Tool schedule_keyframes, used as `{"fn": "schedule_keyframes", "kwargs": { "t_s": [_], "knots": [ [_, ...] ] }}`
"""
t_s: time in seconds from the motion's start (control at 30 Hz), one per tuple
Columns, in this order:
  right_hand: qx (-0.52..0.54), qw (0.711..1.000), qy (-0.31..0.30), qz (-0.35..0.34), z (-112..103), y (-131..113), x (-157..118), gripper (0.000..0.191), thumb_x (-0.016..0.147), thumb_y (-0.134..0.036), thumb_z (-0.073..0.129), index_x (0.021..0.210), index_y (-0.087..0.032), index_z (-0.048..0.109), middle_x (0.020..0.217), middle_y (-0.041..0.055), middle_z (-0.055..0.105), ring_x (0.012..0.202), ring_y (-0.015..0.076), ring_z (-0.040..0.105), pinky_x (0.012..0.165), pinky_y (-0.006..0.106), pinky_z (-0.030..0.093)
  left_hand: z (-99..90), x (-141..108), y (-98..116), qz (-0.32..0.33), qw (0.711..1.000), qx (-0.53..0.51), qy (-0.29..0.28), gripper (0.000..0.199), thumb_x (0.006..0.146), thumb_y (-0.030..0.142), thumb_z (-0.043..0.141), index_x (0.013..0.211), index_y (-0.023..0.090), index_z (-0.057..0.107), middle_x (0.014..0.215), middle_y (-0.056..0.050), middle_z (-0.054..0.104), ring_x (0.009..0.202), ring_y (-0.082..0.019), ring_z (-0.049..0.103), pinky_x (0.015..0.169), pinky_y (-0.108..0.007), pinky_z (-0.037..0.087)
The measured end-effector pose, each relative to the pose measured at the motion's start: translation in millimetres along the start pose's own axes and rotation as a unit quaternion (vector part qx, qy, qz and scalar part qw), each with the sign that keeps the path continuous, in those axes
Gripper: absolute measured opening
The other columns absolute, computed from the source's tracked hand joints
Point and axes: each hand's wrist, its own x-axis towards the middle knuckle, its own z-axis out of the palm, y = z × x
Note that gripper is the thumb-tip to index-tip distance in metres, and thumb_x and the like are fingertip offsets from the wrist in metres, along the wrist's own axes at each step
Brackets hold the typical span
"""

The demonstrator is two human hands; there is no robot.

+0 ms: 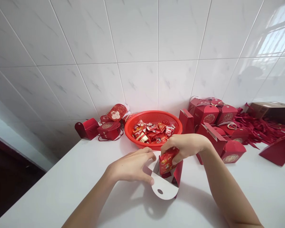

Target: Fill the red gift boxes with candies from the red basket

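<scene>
An unfolded red gift box [178,173] with a white inside stands on the table in front of me, its rounded flap [165,188] with a hole folded out toward me. My right hand [182,147] pinches a red printed snack packet [167,161] in the box's mouth; the packet's lower end is partly inside. Beside the box on the left, my left hand [135,166] has its thumb and fingers apart. Its thumb tip is at the flap's edge. Behind both hands sits a red plastic basket [129,129] with wrapped sweets [152,131] in it.
Closed red boxes [110,129] lie left of the basket. More red boxes [207,115] are stacked on the right, near a heap of red ribbons [248,125] and a cardboard box [273,109]. A tiled wall [137,82] bounds the white table [85,171] behind.
</scene>
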Motion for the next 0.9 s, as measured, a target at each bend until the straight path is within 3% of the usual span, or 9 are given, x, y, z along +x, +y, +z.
{"fn": "schedule_keyframes", "kwargs": {
  "t_s": [0.07,0.13,0.3,0.47,0.63,0.73,0.8,0.9],
  "knots": [
    [0.003,0.999,-0.011,0.037,1.7,0.6,3.5,0.029,0.073,-0.007,0.070,0.100,-0.016,0.072,0.087,0.0022,0.072,0.077,0.0158,0.064,0.065,0.023,0.043,-2.3,0.4,3.5,-0.045,0.996,0.011,-0.071,0.052,0.069,0.043,0.077,0.117,0.025,0.066,0.119,-0.004,0.064,0.109,-0.028,0.062,0.079,-0.029,0.049],
    [-0.010,0.996,-0.009,0.089,2.6,0.0,6.3,0.034,0.076,-0.006,0.064,0.108,-0.015,0.069,0.097,0.0060,0.074,0.085,0.0183,0.067,0.068,0.025,0.046,-4.9,0.9,7.6,-0.070,0.993,0.017,-0.097,0.056,0.071,0.045,0.075,0.121,0.024,0.063,0.123,-0.005,0.061,0.111,-0.029,0.060,0.080,-0.030,0.048],
    [-0.072,0.981,0.042,0.173,2.3,-4.1,7.2,0.016,0.084,-0.018,0.064,0.100,-0.018,0.064,0.100,0.0074,0.072,0.090,0.0230,0.066,0.070,0.029,0.048,-8.4,-0.7,12.8,-0.080,0.991,0.023,-0.107,0.057,0.072,0.047,0.073,0.123,0.025,0.060,0.124,-0.005,0.059,0.107,-0.028,0.060,0.078,-0.031,0.047],
    [-0.064,0.974,0.053,0.210,-0.9,-14.4,-2.4,0.022,0.077,-0.022,0.071,0.095,-0.020,0.060,0.097,0.0055,0.070,0.089,0.0233,0.066,0.071,0.029,0.049,-8.4,-6.7,13.2,-0.087,0.992,0.042,-0.079,0.063,0.075,0.050,0.071,0.131,0.025,0.058,0.127,-0.006,0.058,0.113,-0.030,0.058,0.085,-0.033,0.047],
    [-0.073,0.965,0.050,0.245,-6.5,-19.1,-23.7,0.032,0.076,-0.021,0.071,0.105,-0.021,0.059,0.099,0.0053,0.068,0.092,0.0233,0.066,0.069,0.028,0.048,-8.7,-8.6,20.0,-0.028,0.996,0.039,-0.071,0.047,0.081,0.036,0.070,0.126,0.027,0.062,0.128,-0.004,0.059,0.111,-0.028,0.062,0.083,-0.031,0.049],
    [-0.094,0.950,0.052,0.292,-8.3,-13.3,-32.4,0.042,0.072,-0.019,0.073,0.110,-0.022,0.056,0.102,0.0055,0.066,0.088,0.0228,0.066,0.063,0.027,0.047,-8.1,-7.5,25.8,0.043,0.997,0.028,-0.058,0.037,0.086,0.030,0.066,0.123,0.026,0.064,0.130,-0.004,0.060,0.114,-0.026,0.061,0.091,-0.031,0.048],
    [-0.110,0.936,0.053,0.329,-7.9,-8.6,-31.9,0.045,0.069,-0.021,0.076,0.110,-0.022,0.055,0.104,0.0060,0.065,0.086,0.0229,0.066,0.059,0.027,0.046,-6.2,-6.4,28.5,0.088,0.995,0.012,-0.051,0.036,0.090,0.034,0.065,0.125,0.026,0.064,0.132,-0.005,0.061,0.119,-0.026,0.059,0.097,-0.033,0.047],
    [-0.093,0.929,0.031,0.356,-5.2,-4.1,-22.4,0.047,0.066,-0.023,0.078,0.107,-0.021,0.054,0.101,0.0052,0.063,0.074,0.0198,0.065,0.052,0.026,0.043,-0.6,-3.7,30.2,0.139,0.988,-0.016,-0.060,0.052,0.088,0.046,0.069,0.135,0.025,0.058,0.137,-0.008,0.060,0.124,-0.028,0.058,0.098,-0.034,0.047]
  ]
}}
